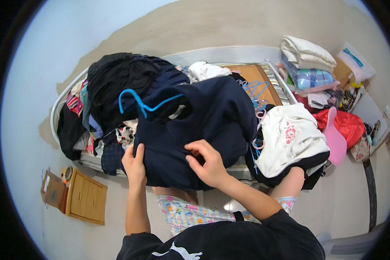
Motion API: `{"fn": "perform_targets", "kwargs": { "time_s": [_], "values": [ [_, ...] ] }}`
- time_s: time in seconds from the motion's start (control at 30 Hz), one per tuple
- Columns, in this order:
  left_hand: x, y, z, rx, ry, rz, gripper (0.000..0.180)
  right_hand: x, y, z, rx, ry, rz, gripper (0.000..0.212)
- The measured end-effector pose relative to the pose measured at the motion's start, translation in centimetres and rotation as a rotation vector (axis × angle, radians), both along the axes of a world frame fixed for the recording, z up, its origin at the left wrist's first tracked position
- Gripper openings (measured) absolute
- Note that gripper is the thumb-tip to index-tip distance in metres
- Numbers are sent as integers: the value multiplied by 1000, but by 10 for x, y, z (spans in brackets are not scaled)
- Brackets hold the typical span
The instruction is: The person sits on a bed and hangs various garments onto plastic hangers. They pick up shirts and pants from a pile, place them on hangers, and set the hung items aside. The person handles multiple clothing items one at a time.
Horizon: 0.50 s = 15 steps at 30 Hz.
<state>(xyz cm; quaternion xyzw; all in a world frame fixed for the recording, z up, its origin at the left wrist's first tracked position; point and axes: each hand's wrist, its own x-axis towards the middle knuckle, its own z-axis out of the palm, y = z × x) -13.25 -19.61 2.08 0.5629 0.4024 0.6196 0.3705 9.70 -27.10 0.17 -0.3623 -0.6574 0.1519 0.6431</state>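
A dark navy sweatshirt (223, 110) is spread in front of me, its collar facing away. A bright blue hanger (142, 105) pokes out of the neck opening, with its hook pointing left; the rest of it is hidden in the cloth. My left hand (134, 166) grips the near left edge of the sweatshirt, thumb on top. Over the front of the garment, my right hand (207, 161) has its thumb and fingers curved and apart, with nothing between them. Whether its fingertips touch the fabric I cannot tell.
Dark clothes (121, 82) are heaped on the bed's left. At right lie a white printed sweatshirt (286, 138), several hangers (256, 92) and a brown board (264, 84). A pink plastic chair back (335, 141) and folded bedding (310, 54) stand further right; a wooden cabinet (86, 197) is lower left.
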Motion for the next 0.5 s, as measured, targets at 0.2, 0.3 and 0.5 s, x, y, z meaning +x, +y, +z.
{"fn": "perform_targets", "kwargs": {
  "time_s": [0.2, 0.3, 0.5],
  "values": [
    [-64, -28, -57, -232, -555, 204, 25, -41, 16, -18, 229, -247, 29, 34],
    [-94, -42, -88, -268, -677, 344, 30, -49, 31, -24, 294, -264, -62, 42],
    [-111, -74, -122, -209, -696, 475, 33, -66, 91, -9, 116, -445, -205, 92]
  ]
}}
